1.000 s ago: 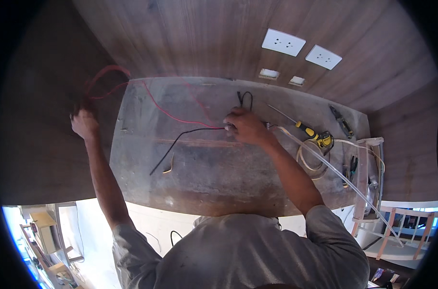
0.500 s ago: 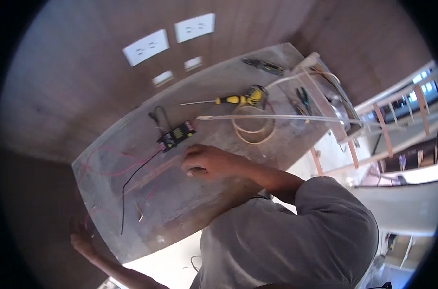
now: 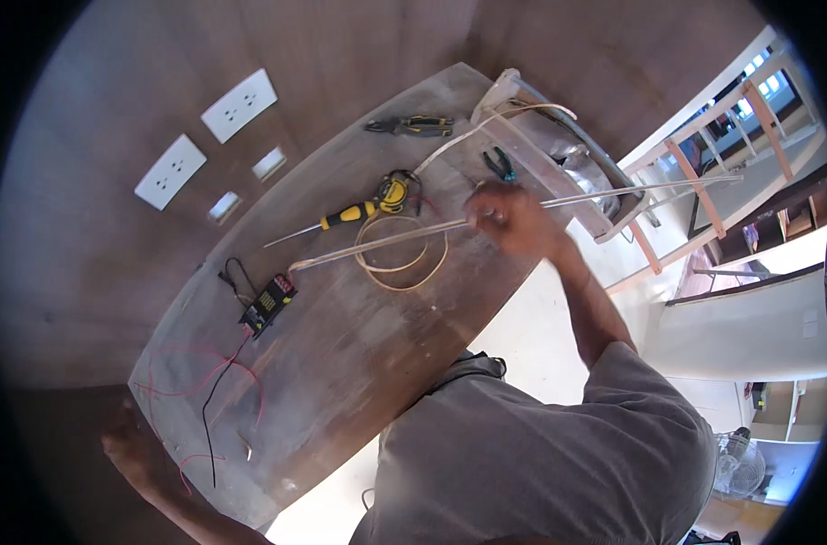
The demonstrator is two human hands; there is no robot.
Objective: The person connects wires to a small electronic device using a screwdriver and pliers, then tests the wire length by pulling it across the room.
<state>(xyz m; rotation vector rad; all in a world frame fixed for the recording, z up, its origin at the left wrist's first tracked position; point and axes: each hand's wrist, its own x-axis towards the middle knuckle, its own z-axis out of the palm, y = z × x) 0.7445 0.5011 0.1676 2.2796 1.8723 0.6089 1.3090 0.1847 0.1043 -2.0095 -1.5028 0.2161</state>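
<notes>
My right hand point(image 3: 515, 220) is over the far right part of the worktop, its fingers curled above a long thin strip point(image 3: 377, 243). What the fingers close on is hidden. Pliers with teal handles point(image 3: 499, 164) lie just beyond them. My left hand point(image 3: 127, 445) is in shade off the worktop's left edge, near loose red wire point(image 3: 259, 391); its fingers are too dim to read. A black driver box point(image 3: 268, 304) lies between the hands, joined to the strip's left end, with red wire and a black wire point(image 3: 206, 427) trailing from its other end.
A yellow-and-black screwdriver point(image 3: 348, 215), a yellow round tool point(image 3: 393, 193), a coiled pale cable point(image 3: 403, 286) and dark pliers point(image 3: 409, 125) lie on the worktop point(image 3: 359, 363). White sockets point(image 3: 239, 105) sit on the wall. A wooden ladder point(image 3: 704, 191) stands at right.
My right hand has moved from beside the driver box to the far right, over the strip. My left hand stays off the left edge. The view has shifted.
</notes>
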